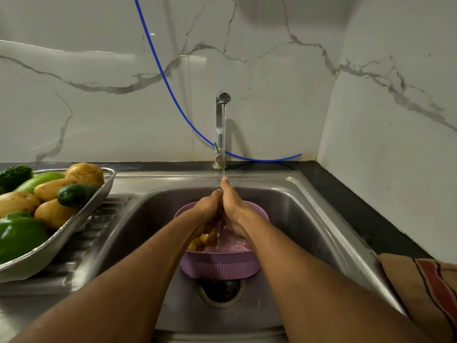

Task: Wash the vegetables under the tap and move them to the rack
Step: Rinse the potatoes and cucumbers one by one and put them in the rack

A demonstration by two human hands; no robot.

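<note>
Purple bowl point(220, 264) in steel sink point(284, 206), under running tap point(220, 125). Left hand point(207, 209) and right hand point(231, 206) pressed together in the stream, clasping something yellowish-brown (hidden, hard to name). More yellow pieces point(200, 241) in bowl. Washed potatoes point(53, 214), cucumbers point(74, 194), green pepper point(19, 236) piled on rack point(49, 248), left.

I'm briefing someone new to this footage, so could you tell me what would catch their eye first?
Probably the two hands, left hand and right hand, pressed together under the tap stream above a purple bowl in the sink. Next, the metal rack at left, heaped with potatoes, cucumbers and a green pepper.
</note>
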